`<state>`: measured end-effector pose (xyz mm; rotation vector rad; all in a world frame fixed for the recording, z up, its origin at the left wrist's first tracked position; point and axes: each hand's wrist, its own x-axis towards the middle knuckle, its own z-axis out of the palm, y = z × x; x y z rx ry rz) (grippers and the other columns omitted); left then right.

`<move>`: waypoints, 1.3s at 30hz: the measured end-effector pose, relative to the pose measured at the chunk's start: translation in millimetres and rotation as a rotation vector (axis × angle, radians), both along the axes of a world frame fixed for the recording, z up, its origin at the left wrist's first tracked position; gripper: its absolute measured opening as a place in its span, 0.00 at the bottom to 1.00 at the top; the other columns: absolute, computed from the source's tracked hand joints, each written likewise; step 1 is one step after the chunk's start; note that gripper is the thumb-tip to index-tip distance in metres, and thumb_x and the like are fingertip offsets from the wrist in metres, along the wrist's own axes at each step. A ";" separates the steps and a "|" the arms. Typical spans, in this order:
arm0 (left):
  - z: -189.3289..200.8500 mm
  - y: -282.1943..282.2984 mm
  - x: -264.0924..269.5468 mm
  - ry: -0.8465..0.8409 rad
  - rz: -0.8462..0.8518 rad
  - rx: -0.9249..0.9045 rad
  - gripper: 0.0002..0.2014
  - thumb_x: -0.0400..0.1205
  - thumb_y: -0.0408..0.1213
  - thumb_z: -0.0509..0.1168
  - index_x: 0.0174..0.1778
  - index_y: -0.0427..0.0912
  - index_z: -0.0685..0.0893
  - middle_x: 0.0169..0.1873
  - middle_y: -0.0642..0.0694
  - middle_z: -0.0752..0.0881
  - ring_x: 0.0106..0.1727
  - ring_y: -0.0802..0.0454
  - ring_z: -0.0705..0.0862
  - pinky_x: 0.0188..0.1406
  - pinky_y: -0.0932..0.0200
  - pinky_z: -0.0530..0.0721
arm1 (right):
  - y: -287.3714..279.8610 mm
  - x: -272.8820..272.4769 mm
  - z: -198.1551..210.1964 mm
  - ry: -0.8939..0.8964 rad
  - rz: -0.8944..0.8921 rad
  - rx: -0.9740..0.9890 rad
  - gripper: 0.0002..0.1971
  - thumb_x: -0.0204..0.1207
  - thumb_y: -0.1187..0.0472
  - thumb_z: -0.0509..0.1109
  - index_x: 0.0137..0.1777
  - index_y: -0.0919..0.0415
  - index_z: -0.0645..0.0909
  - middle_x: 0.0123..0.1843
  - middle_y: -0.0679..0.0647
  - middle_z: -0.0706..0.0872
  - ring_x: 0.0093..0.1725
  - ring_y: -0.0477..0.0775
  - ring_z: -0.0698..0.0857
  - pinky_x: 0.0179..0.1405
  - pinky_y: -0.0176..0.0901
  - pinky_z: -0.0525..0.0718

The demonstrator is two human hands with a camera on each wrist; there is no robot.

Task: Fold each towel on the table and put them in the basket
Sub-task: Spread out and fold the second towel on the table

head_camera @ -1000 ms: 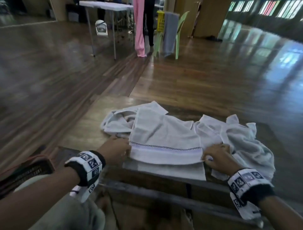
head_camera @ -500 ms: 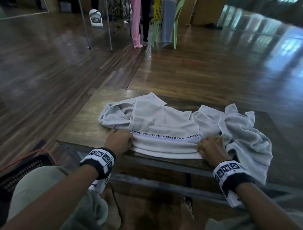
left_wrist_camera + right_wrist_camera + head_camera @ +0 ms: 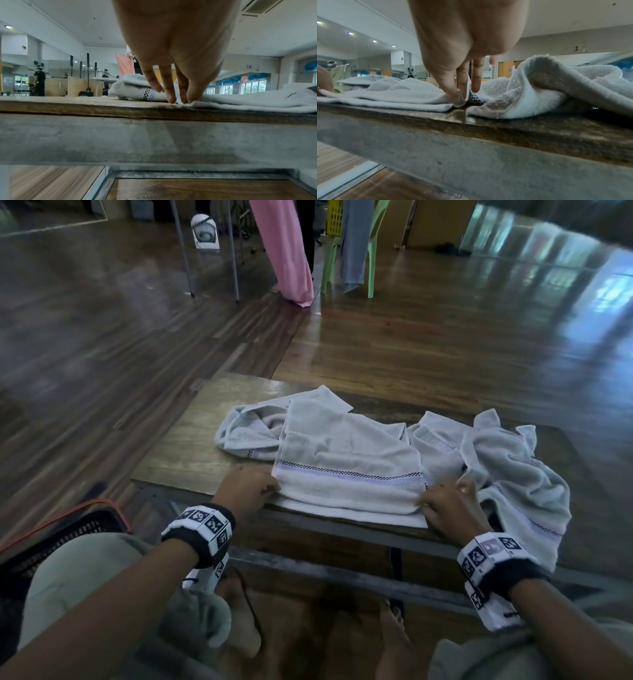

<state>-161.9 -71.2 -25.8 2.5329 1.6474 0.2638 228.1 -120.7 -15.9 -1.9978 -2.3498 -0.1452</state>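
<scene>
A pale grey towel (image 3: pixel 349 474) with a checked border stripe lies folded double at the front edge of the wooden table (image 3: pixel 191 453). My left hand (image 3: pixel 251 491) pinches its near left corner, seen close in the left wrist view with thumb and fingers (image 3: pixel 171 94) pressed on the towel (image 3: pixel 240 104). My right hand (image 3: pixel 445 503) pinches the near right corner; in the right wrist view thumb and forefinger (image 3: pixel 450 89) nip the towel (image 3: pixel 393 93). A dark basket (image 3: pixel 68 529) stands on the floor at my lower left.
One crumpled towel (image 3: pixel 246 429) lies behind the folded one on the left, another crumpled towel (image 3: pixel 513 474) lies to the right and hangs over the front edge. Beyond the table is wooden floor, with a green chair (image 3: pixel 370 251), table legs and a pink cloth (image 3: pixel 287 251) far back.
Both hands have drawn the towel's upper layer toward me, so its edge now lies closer to the lower layer's edge at the table front. The view has tilted downward.
</scene>
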 end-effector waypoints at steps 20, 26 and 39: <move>15.8 -11.5 -16.0 -0.002 -0.049 -0.100 0.08 0.81 0.41 0.61 0.54 0.48 0.81 0.44 0.51 0.85 0.38 0.54 0.75 0.31 0.62 0.67 | -13.4 2.5 0.8 0.123 0.180 -0.062 0.04 0.67 0.56 0.71 0.40 0.45 0.82 0.38 0.38 0.82 0.46 0.45 0.83 0.54 0.48 0.63; 12.1 -10.8 -20.3 0.059 -0.157 -0.072 0.07 0.77 0.41 0.65 0.45 0.46 0.86 0.41 0.52 0.86 0.37 0.55 0.79 0.29 0.67 0.67 | -19.7 9.3 -8.0 0.078 0.194 -0.126 0.05 0.70 0.50 0.71 0.45 0.41 0.86 0.45 0.38 0.84 0.52 0.45 0.82 0.55 0.45 0.57; 17.1 -2.0 -17.8 0.189 -0.198 -0.026 0.06 0.76 0.45 0.67 0.39 0.48 0.86 0.36 0.53 0.86 0.34 0.54 0.79 0.27 0.66 0.63 | -15.2 12.7 -17.1 0.362 0.168 -0.123 0.09 0.64 0.64 0.80 0.45 0.58 0.90 0.40 0.53 0.87 0.41 0.54 0.86 0.43 0.49 0.82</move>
